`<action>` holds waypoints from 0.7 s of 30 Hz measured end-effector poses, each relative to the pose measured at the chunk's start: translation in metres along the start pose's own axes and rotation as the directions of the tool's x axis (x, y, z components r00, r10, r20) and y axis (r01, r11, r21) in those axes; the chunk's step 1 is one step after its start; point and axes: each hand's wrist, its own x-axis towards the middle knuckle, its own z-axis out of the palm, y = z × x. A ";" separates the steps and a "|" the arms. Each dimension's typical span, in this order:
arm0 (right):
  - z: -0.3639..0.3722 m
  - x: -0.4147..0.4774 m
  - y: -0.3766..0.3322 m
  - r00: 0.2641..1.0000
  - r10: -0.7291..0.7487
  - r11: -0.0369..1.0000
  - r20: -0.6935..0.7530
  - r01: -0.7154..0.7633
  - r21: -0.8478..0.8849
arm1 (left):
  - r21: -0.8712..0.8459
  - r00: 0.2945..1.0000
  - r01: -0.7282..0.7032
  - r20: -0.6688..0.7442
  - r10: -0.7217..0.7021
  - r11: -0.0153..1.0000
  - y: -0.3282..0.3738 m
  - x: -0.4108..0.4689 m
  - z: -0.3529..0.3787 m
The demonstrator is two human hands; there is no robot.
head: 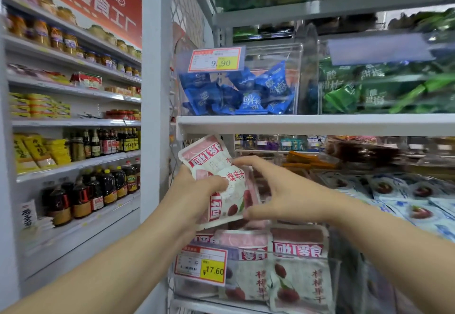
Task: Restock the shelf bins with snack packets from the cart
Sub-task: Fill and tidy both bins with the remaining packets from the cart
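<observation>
Head view: pink-and-white snack packets [222, 185] are gripped in the left hand [194, 190], thumb pressed across them, above a clear shelf bin [336, 279] stocked with matching packets [298, 276]. The right hand [283, 190] is held spread, forefinger and thumb touching the gripped packets' edge.

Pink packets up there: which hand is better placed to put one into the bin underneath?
Probably the right hand: its fingers touch the front pink packet, above the bin. The left hand grips the bunch.
</observation>
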 end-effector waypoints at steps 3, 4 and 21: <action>0.001 -0.007 -0.005 0.992 0.077 0.995 -0.099 -0.071 0.063 | -0.070 0.995 0.076 0.076 -0.071 0.995 0.001 -0.003 0.007; 0.000 -0.009 -0.006 0.987 0.105 0.993 -0.120 -0.097 0.071 | -0.090 0.990 0.102 0.111 -0.092 0.991 0.003 -0.005 0.009; -0.033 -0.022 0.054 0.774 0.389 0.908 -0.500 -0.414 0.066 | 0.404 1.000 -0.007 0.022 -0.002 0.915 0.011 0.047 0.026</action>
